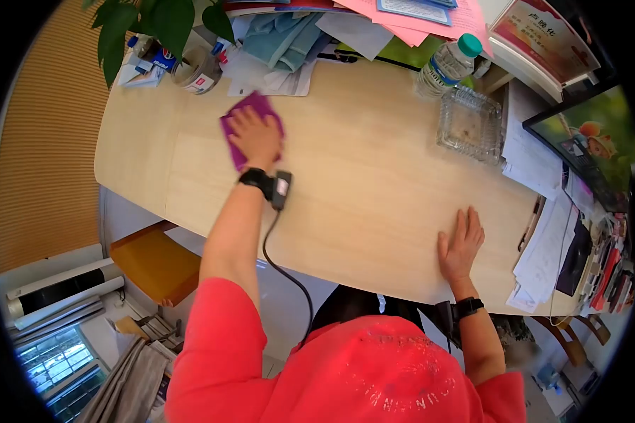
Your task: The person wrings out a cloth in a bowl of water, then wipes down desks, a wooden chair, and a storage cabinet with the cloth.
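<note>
My left hand (pixel 256 139) lies flat, fingers spread, pressing on a purple cloth (pixel 261 106) on the light wooden table (pixel 360 176). Parts of the cloth are covered by the palm. A black strap with a small cabled box (pixel 281 190) is on that wrist. Resting palm down near the table's front edge is my right hand (pixel 461 247), its fingers stretched out and nothing in it. It too wears a black wrist strap (pixel 467 307).
At the back right stand a green-capped plastic bottle (pixel 446 65) and a clear glass tray (pixel 470 125). Papers (pixel 543 247) and a monitor (pixel 589 141) line the right side. Blue-grey towels (pixel 279 39), a jar (pixel 196 72) and a leafy plant (pixel 166 28) occupy the back left.
</note>
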The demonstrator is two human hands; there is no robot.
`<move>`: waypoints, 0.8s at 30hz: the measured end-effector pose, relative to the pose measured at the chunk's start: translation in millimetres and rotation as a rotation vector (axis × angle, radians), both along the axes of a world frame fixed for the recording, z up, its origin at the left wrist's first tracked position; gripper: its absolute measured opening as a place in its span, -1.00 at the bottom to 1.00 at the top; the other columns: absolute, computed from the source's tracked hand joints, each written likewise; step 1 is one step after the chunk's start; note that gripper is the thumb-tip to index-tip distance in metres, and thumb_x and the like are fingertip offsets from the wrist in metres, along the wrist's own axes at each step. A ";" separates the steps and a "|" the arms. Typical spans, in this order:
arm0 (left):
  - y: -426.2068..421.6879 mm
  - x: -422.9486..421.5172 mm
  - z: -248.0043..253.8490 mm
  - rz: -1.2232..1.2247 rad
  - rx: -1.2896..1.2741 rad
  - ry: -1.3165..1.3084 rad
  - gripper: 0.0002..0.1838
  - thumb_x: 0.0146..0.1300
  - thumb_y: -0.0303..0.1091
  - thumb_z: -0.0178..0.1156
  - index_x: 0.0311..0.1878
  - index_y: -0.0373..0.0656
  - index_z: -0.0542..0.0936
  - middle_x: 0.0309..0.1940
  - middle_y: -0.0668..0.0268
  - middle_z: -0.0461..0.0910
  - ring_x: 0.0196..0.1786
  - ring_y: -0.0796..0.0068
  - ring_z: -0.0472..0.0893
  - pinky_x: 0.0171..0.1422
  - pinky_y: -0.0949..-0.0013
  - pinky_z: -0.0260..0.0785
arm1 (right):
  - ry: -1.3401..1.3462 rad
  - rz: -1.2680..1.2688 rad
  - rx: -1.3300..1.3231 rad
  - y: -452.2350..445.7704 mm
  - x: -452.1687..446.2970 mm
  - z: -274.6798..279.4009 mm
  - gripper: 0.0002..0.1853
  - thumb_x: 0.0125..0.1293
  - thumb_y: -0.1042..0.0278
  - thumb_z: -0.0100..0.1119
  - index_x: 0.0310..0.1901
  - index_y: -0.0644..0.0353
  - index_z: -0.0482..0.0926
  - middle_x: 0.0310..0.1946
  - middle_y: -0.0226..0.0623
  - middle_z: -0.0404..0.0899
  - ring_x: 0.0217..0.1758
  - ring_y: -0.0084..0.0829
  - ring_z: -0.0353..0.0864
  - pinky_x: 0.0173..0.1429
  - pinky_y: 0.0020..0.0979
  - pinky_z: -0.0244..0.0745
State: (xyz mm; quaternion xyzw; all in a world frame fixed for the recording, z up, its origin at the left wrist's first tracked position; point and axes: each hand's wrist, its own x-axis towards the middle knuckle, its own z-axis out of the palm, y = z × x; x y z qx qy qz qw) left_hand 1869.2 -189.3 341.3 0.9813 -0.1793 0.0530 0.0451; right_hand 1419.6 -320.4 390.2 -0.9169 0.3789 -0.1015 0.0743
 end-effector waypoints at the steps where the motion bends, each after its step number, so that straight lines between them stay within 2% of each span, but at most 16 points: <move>1: -13.8 -25.0 -1.4 -0.105 0.012 -0.016 -0.30 0.29 0.02 -0.15 0.38 -0.23 0.12 0.42 0.01 0.00 0.46 -0.03 -0.05 0.38 -0.20 -0.11 | -0.001 0.002 0.003 -0.2 0.0 0.3 -0.34 0.17 0.10 0.07 0.26 0.25 0.23 0.32 0.00 0.10 0.40 -0.03 0.04 0.35 0.07 -0.10; 5: -65.8 -110.8 6.4 -0.426 -0.085 -0.045 -0.30 0.22 -0.02 -0.05 0.35 -0.26 0.18 0.40 0.00 0.05 0.45 -0.02 -0.01 0.37 -0.18 -0.08 | 0.000 0.001 0.000 -0.5 -0.2 -1.2 -0.35 0.15 0.11 0.09 0.25 0.24 0.25 0.32 0.00 0.10 0.39 -0.04 0.05 0.35 0.07 -0.09; 9: -103.6 -75.4 13.4 -0.614 -0.180 -0.029 -0.34 0.21 -0.01 -0.03 0.30 -0.22 0.25 0.36 0.06 0.13 0.40 0.05 0.10 0.35 -0.06 -0.01 | -0.016 0.007 0.007 -2.3 -2.9 -1.4 -0.36 0.15 0.12 0.10 0.24 0.24 0.27 0.32 -0.01 0.11 0.40 -0.06 0.05 0.36 0.04 -0.08; 13: -76.6 -51.3 18.3 -0.775 -0.126 0.019 -0.37 0.27 0.02 -0.07 0.33 -0.13 0.24 0.38 0.11 0.13 0.42 0.10 0.06 0.41 0.03 -0.04 | -0.036 0.025 -0.001 -2.6 -5.7 -5.6 -0.37 0.15 0.13 0.09 0.24 0.25 0.28 0.32 -0.01 0.12 0.39 -0.07 0.06 0.36 0.01 -0.07; 14: -58.1 -55.5 28.6 -0.766 -0.112 0.098 -0.35 0.27 0.02 -0.06 0.35 -0.11 0.21 0.40 0.13 0.08 0.45 0.13 0.01 0.44 0.02 -0.11 | -0.045 0.029 -0.007 -3.7 -5.0 -6.7 -0.37 0.15 0.14 0.09 0.23 0.26 0.28 0.31 -0.01 0.13 0.39 -0.07 0.07 0.37 0.00 -0.07; 18: 25.0 -24.4 22.2 -0.711 -0.089 0.068 -0.32 0.26 -0.04 0.00 0.37 -0.17 0.16 0.42 0.11 0.04 0.48 0.17 -0.03 0.48 0.05 -0.18 | -0.039 0.034 -0.004 -3.0 -3.6 -4.2 -0.39 0.17 0.17 0.08 0.23 0.27 0.29 0.31 0.01 0.14 0.38 -0.05 0.08 0.37 -0.03 -0.07; 20: 59.6 29.9 10.0 -0.556 -0.129 0.051 -0.34 0.29 -0.05 -0.02 0.36 -0.22 0.16 0.40 0.04 0.05 0.46 0.12 0.00 0.48 0.10 -0.18 | -0.048 0.037 -0.005 -3.1 -3.6 -5.1 -0.40 0.18 0.17 0.07 0.23 0.28 0.29 0.31 0.01 0.15 0.38 -0.04 0.08 0.37 -0.05 -0.06; 22: 104.8 104.6 -20.3 -0.362 -0.080 -0.037 -0.30 0.30 0.03 -0.06 0.35 -0.27 0.16 0.38 0.01 0.10 0.46 0.04 -0.01 0.49 0.14 -0.18 | -0.070 0.056 -0.026 -5.2 -2.4 -6.4 -0.41 0.18 0.19 0.07 0.23 0.29 0.29 0.30 0.01 0.15 0.37 -0.04 0.09 0.37 -0.06 -0.06; 24: 154.2 165.7 -37.6 -0.153 0.053 -0.013 -0.29 0.32 0.11 -0.15 0.38 -0.19 0.12 0.40 0.02 0.05 0.45 -0.01 -0.03 0.47 0.03 -0.16 | -0.073 0.066 -0.029 -3.7 -3.7 -4.9 -0.41 0.19 0.20 0.07 0.23 0.30 0.29 0.30 0.01 0.16 0.37 -0.03 0.09 0.37 -0.07 -0.05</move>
